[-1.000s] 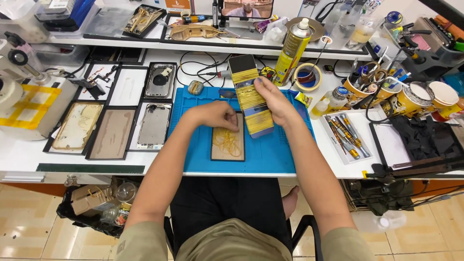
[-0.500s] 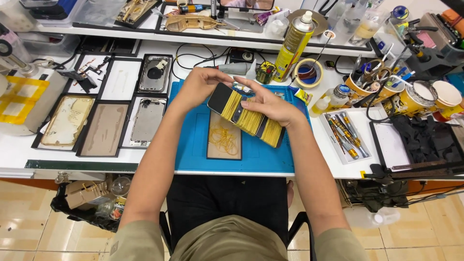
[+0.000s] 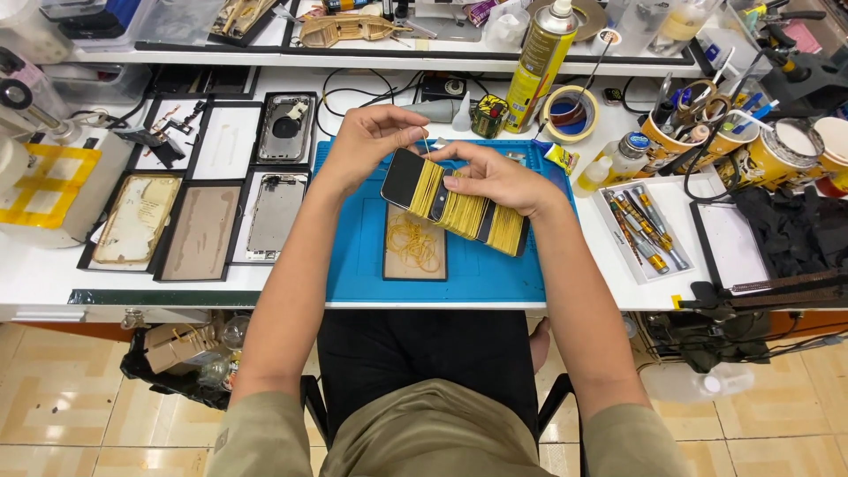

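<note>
Over the blue work mat I hold a dark phone wrapped in many yellow rubber bands. My right hand grips the phone from above, fingers across its middle. At the phone's upper left end my left hand pinches a rubber band and stretches it upward. Below the phone, a small flat tray lies on the mat with several loose yellow rubber bands in it.
Black trays with phone back covers and frames lie left of the mat. A yellow spray can, a tape roll, cups of tools and a screwdriver tray stand at the right. A shelf runs along the back.
The banded phone came off the mat, tilted across it and now rests nearly level in both hands. My left hand left the band tray and now stretches a band at the phone's end.
</note>
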